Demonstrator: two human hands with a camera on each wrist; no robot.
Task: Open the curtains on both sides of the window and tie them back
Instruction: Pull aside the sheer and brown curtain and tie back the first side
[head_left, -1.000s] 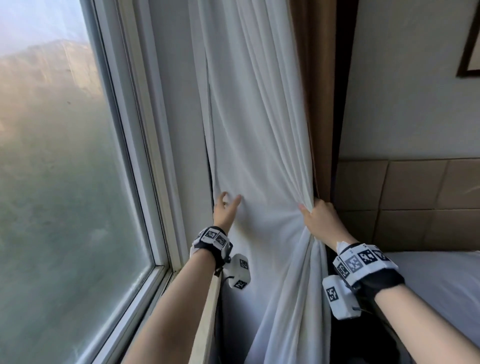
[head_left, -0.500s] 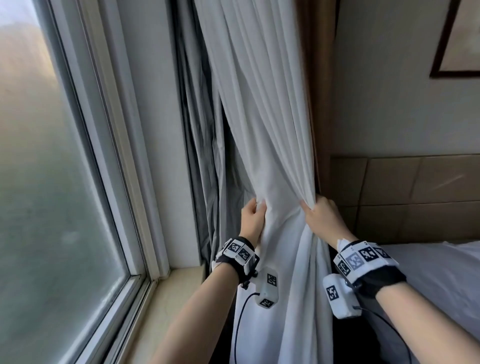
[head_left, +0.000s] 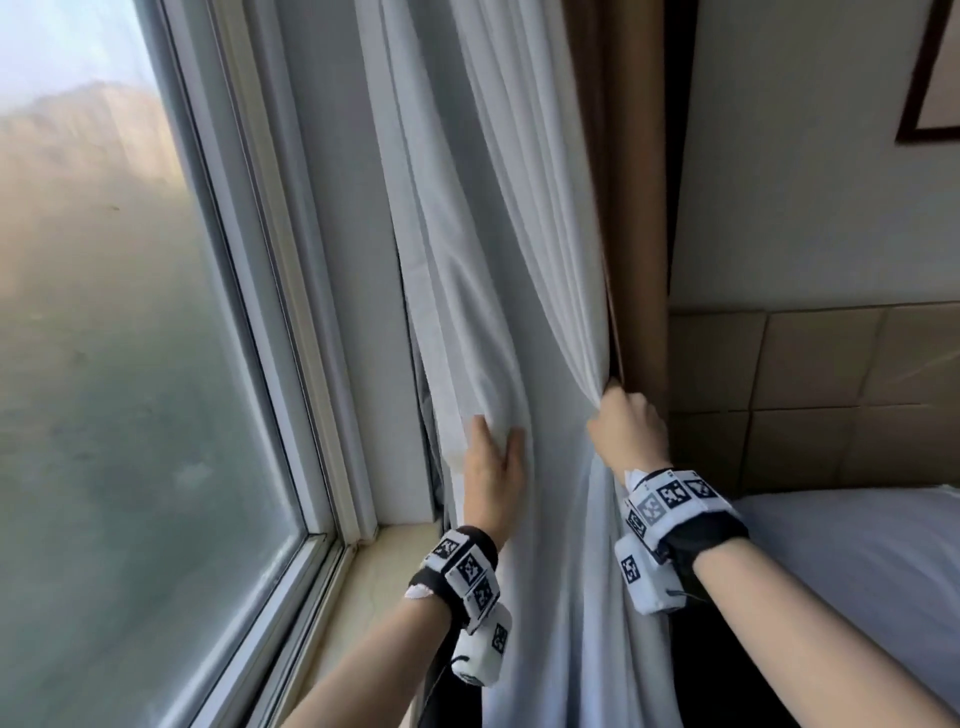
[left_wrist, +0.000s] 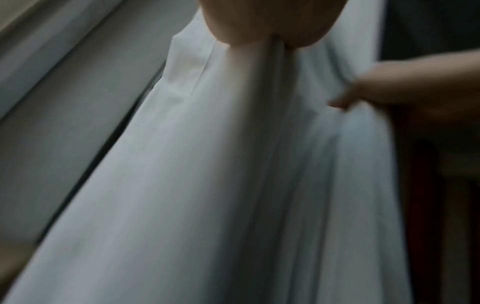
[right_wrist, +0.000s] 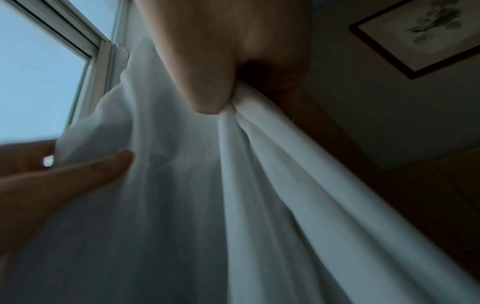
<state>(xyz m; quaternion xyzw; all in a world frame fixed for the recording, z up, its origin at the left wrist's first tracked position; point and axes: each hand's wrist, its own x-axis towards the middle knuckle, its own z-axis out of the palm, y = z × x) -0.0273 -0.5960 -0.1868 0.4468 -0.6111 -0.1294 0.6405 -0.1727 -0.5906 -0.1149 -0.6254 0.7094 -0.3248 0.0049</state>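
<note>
the white curtain (head_left: 498, 260) hangs bunched at the right side of the window (head_left: 130, 364), in front of a brown drape (head_left: 628, 208). the right hand (head_left: 626, 434) is clamped on a gathered fold at its right edge; the left hand (head_left: 491, 462) grips its left edge with the thumb in front. a pale sill (head_left: 374, 582) runs below the glass. a tiled headboard (head_left: 831, 395), white bed (head_left: 857, 561) and framed picture (head_left: 930, 73) fill the right.
</note>
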